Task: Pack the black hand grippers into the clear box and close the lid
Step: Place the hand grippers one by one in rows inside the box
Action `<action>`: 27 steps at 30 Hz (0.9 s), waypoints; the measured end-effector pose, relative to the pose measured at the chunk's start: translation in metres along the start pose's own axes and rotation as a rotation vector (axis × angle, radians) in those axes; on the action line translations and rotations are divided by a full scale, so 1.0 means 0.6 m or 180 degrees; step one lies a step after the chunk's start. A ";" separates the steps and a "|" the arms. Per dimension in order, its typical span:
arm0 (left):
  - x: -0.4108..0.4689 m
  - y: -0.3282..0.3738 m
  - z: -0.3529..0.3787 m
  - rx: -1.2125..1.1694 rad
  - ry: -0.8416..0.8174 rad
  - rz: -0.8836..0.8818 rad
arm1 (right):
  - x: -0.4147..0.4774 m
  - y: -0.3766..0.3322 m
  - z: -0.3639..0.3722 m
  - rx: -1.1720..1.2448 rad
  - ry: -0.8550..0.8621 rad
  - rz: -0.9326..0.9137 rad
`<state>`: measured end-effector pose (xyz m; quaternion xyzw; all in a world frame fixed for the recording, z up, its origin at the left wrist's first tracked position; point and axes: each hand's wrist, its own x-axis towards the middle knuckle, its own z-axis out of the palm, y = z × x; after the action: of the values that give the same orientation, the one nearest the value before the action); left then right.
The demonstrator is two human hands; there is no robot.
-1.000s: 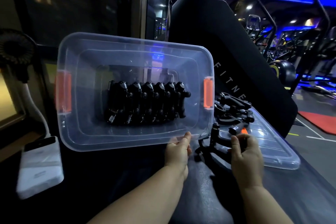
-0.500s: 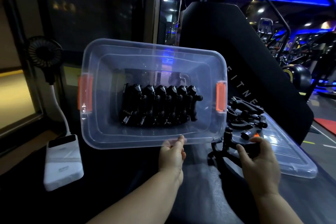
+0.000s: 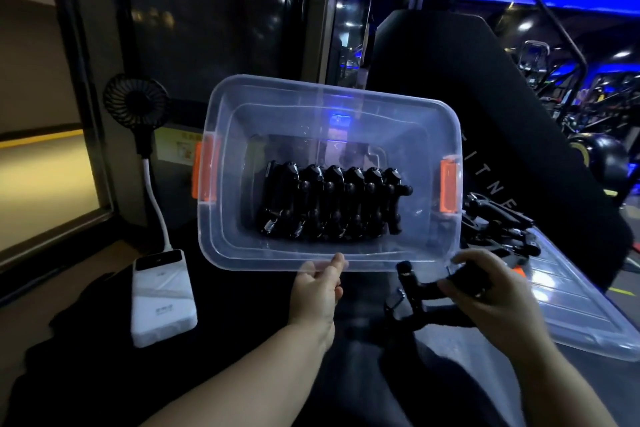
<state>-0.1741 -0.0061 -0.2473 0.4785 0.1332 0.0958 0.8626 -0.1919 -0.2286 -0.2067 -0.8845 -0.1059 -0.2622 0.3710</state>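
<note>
The clear box (image 3: 221, 236) with orange latches stands on a dark surface, its opening tilted toward me. Several black hand grippers (image 3: 329, 204) lie in a row inside it. My left hand (image 3: 317, 288) holds the box's near rim, thumb on the edge. My right hand (image 3: 485, 284) grips another black hand gripper (image 3: 412, 298) just in front of the box's right corner. More loose hand grippers (image 3: 498, 225) lie piled on the clear lid (image 3: 571, 308), which lies flat to the right.
A white power bank (image 3: 162, 298) lies at the left, wired to a small black fan (image 3: 135, 104) behind it. A black padded gym machine (image 3: 485, 107) rises behind the box. Dark cloth covers the surface near me.
The view has shifted, so the box now sits further right in frame. My right hand has lifted a hand gripper off the pile toward the box. My left hand stays on the rim.
</note>
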 end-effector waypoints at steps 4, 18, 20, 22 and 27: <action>0.001 -0.001 -0.009 0.0073 -0.0016 0.0027 | 0.024 -0.031 0.028 -0.0406 -0.0068 -0.0286; 0.011 0.012 -0.035 0.0198 -0.0141 0.0267 | 0.071 -0.096 0.019 -0.1460 -0.1254 0.0143; 0.011 0.010 -0.035 0.0175 -0.0134 0.0286 | 0.070 -0.101 0.015 -0.1609 -0.1471 0.0108; 0.011 0.009 -0.035 0.0125 -0.0131 0.0297 | 0.069 -0.103 0.015 -0.1940 -0.1663 0.0004; 0.011 0.008 -0.033 0.0119 -0.0102 0.0345 | 0.068 -0.100 0.029 -0.2423 -0.1925 -0.0137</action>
<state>-0.1745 0.0141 -0.2540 0.5025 0.0950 0.1322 0.8491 -0.1738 -0.1746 -0.1586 -0.9916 -0.1238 -0.0212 -0.0318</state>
